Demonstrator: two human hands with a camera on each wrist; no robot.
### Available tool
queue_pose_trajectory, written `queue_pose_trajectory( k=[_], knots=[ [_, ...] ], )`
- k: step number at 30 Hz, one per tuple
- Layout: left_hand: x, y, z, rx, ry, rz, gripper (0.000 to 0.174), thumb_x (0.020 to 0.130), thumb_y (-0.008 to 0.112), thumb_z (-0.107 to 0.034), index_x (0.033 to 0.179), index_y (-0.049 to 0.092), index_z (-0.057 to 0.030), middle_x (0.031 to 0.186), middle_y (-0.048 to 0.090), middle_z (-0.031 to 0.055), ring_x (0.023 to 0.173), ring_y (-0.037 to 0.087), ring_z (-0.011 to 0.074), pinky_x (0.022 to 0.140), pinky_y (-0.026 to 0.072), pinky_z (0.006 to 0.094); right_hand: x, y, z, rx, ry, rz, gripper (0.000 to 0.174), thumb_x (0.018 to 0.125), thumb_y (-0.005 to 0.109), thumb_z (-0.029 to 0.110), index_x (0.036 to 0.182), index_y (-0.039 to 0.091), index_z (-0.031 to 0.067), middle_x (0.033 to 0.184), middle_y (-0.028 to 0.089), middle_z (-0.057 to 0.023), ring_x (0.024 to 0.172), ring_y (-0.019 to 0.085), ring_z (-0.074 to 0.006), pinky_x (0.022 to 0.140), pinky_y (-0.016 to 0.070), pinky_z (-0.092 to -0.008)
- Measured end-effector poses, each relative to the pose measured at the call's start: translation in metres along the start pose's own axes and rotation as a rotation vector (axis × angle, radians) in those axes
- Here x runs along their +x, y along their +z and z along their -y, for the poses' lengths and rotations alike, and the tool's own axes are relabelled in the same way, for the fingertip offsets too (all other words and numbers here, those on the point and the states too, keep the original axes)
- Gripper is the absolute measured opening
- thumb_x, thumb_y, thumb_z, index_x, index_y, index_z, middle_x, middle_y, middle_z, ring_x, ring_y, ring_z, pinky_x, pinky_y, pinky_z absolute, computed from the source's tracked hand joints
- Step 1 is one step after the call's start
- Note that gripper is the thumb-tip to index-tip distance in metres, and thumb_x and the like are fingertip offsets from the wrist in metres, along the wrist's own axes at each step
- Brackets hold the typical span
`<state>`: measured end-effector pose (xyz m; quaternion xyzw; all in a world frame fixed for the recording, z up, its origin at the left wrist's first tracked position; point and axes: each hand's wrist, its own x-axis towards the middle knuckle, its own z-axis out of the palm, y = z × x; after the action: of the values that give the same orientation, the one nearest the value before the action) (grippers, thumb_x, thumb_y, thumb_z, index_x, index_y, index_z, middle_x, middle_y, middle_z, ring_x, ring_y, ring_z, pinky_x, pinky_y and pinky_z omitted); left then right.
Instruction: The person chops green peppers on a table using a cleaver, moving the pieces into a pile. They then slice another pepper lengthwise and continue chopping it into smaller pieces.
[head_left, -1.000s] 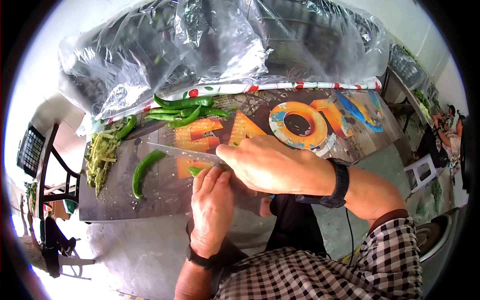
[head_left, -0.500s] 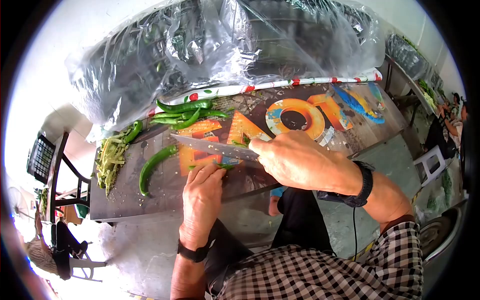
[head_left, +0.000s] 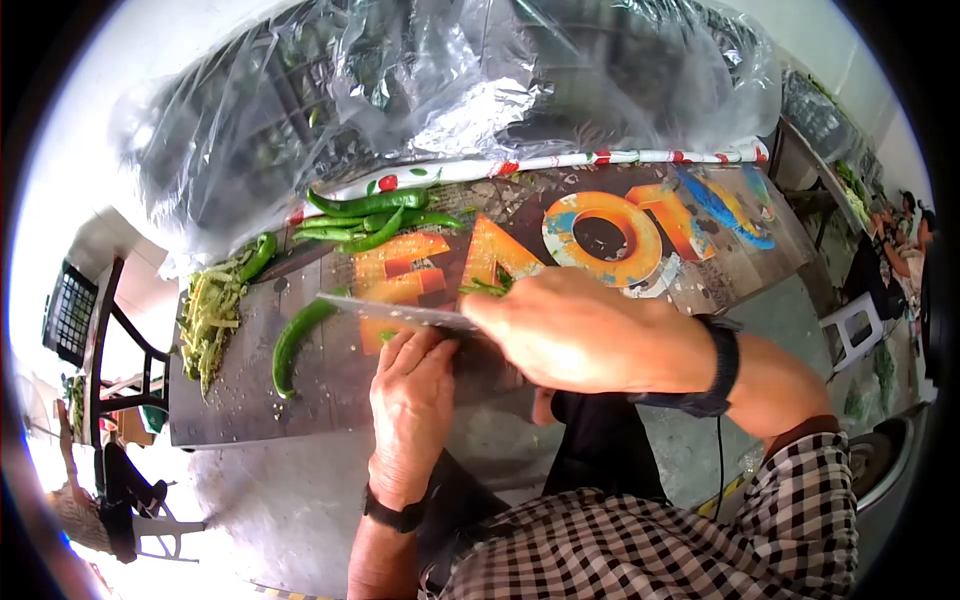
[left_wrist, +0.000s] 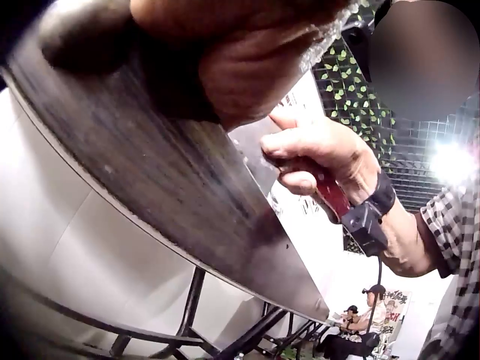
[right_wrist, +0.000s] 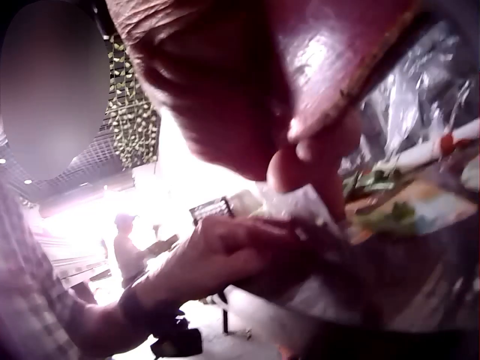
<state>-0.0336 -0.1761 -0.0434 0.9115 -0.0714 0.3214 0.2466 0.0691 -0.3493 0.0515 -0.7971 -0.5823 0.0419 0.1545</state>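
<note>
In the head view the right hand (head_left: 590, 335) grips a knife whose blade (head_left: 400, 312) points left, over the fingertips of the left hand (head_left: 412, 405). Its red handle (left_wrist: 330, 187) shows in the left wrist view. The left hand has its fingers bent down at the table's near side, around a green pepper of which a small bit (head_left: 387, 337) shows beside the fingers; the rest is hidden. A whole curved green pepper (head_left: 290, 350) lies left of the hands, near the blade's tip. Cut green pieces (head_left: 488, 285) lie behind the right hand.
Several green peppers (head_left: 365, 205) lie towards the back of the printed table (head_left: 330, 410). A pile of pale green scraps (head_left: 208, 320) is at the left end. Clear plastic sheeting (head_left: 450, 90) covers dark things behind. Other people sit at the far right and far left.
Since half a second ago the knife and right hand have moved slightly closer to the left fingers, and less of the pepper shows there. The whole view has also shifted a little.
</note>
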Motion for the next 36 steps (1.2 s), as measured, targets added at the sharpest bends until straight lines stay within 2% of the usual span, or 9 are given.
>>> queue_pose_trajectory(
  k=[2, 5, 7, 14, 20, 25, 28, 31, 36],
  knots=[
    [-0.002, 0.002, 0.000, 0.012, -0.005, -0.001, 0.024, 0.075, 0.062, 0.005, 0.097, 0.069, 0.0000, 0.104, 0.067, 0.0134, 0.099, 0.061, 0.0333, 0.087, 0.0517, 0.0401, 0.015, 0.013, -0.005, -0.014, -0.075, -0.065, 0.015, 0.079, 0.062, 0.008, 0.088, 0.056, -0.0025, 0.070, 0.065, -0.0186, 0.066, 0.068, -0.0345, 0.058, 0.0523, -0.0444],
    [-0.001, 0.001, -0.003, 0.004, -0.024, -0.009, 0.020, 0.076, 0.062, 0.005, 0.094, 0.069, 0.0000, 0.103, 0.067, 0.0139, 0.099, 0.062, 0.0329, 0.086, 0.0517, 0.0398, 0.023, 0.016, -0.002, -0.045, -0.050, -0.063, 0.014, 0.080, 0.062, 0.008, 0.089, 0.057, -0.0016, 0.069, 0.064, -0.0171, 0.066, 0.067, -0.0338, 0.058, 0.0520, -0.0438],
    [-0.003, 0.000, -0.002, -0.014, -0.058, -0.015, 0.018, 0.076, 0.064, 0.006, 0.093, 0.068, -0.0003, 0.101, 0.066, 0.0128, 0.097, 0.062, 0.0324, 0.086, 0.0515, 0.0398, 0.016, 0.015, -0.005, -0.092, -0.085, -0.093, 0.014, 0.081, 0.062, 0.008, 0.090, 0.056, -0.0012, 0.068, 0.063, -0.0160, 0.065, 0.067, -0.0336, 0.059, 0.0517, -0.0435],
    [0.006, -0.010, 0.004, 0.068, -0.004, 0.038, 0.019, 0.075, 0.066, 0.005, 0.092, 0.069, -0.0014, 0.096, 0.066, 0.0111, 0.091, 0.061, 0.0308, 0.085, 0.0496, 0.0399, -0.028, 0.007, -0.020, -0.087, 0.006, -0.168, 0.010, 0.084, 0.059, 0.007, 0.088, 0.055, -0.0012, 0.065, 0.060, -0.0176, 0.064, 0.065, -0.0326, 0.057, 0.0505, -0.0421],
    [0.002, 0.000, -0.008, -0.045, -0.017, 0.054, 0.018, 0.079, 0.063, 0.005, 0.096, 0.068, 0.0001, 0.103, 0.067, 0.0149, 0.101, 0.062, 0.0333, 0.089, 0.0496, 0.0401, -0.029, 0.006, -0.021, -0.098, 0.017, -0.153, 0.011, 0.083, 0.060, 0.007, 0.087, 0.056, -0.0021, 0.065, 0.062, -0.0179, 0.063, 0.066, -0.0333, 0.056, 0.0506, -0.0429],
    [0.001, 0.000, -0.013, -0.045, -0.072, 0.065, 0.021, 0.078, 0.064, 0.005, 0.098, 0.068, -0.0007, 0.107, 0.066, 0.0141, 0.101, 0.062, 0.0337, 0.089, 0.0498, 0.0404, -0.030, 0.010, -0.022, -0.141, -0.021, -0.195, 0.012, 0.082, 0.060, 0.006, 0.089, 0.057, -0.0026, 0.067, 0.063, -0.0181, 0.065, 0.067, -0.0331, 0.057, 0.0523, -0.0421],
    [0.000, -0.006, -0.013, 0.039, -0.022, -0.015, 0.021, 0.077, 0.065, 0.006, 0.097, 0.069, -0.0009, 0.106, 0.066, 0.0128, 0.099, 0.062, 0.0324, 0.087, 0.0502, 0.0402, -0.029, 0.009, -0.021, -0.134, -0.008, -0.186, 0.012, 0.081, 0.061, 0.006, 0.089, 0.058, -0.0024, 0.067, 0.063, -0.0180, 0.065, 0.067, -0.0328, 0.058, 0.0528, -0.0417],
    [0.002, -0.015, -0.010, 0.064, -0.010, -0.008, 0.021, 0.076, 0.064, 0.006, 0.096, 0.069, 0.0004, 0.101, 0.067, 0.0121, 0.095, 0.063, 0.0293, 0.084, 0.0511, 0.0362, -0.030, 0.009, -0.021, -0.120, 0.009, -0.176, 0.011, 0.082, 0.060, 0.007, 0.088, 0.058, -0.0019, 0.067, 0.063, -0.0178, 0.064, 0.067, -0.0324, 0.057, 0.0523, -0.0417],
    [-0.003, -0.010, -0.002, 0.033, -0.032, 0.050, 0.019, 0.077, 0.066, 0.004, 0.095, 0.069, -0.0006, 0.101, 0.066, 0.0120, 0.093, 0.062, 0.0313, 0.082, 0.0509, 0.0391, -0.029, 0.012, -0.023, -0.105, 0.003, -0.200, 0.010, 0.084, 0.059, 0.007, 0.087, 0.058, -0.0015, 0.064, 0.061, -0.0178, 0.062, 0.065, -0.0333, 0.055, 0.0496, -0.0432]
  ],
)
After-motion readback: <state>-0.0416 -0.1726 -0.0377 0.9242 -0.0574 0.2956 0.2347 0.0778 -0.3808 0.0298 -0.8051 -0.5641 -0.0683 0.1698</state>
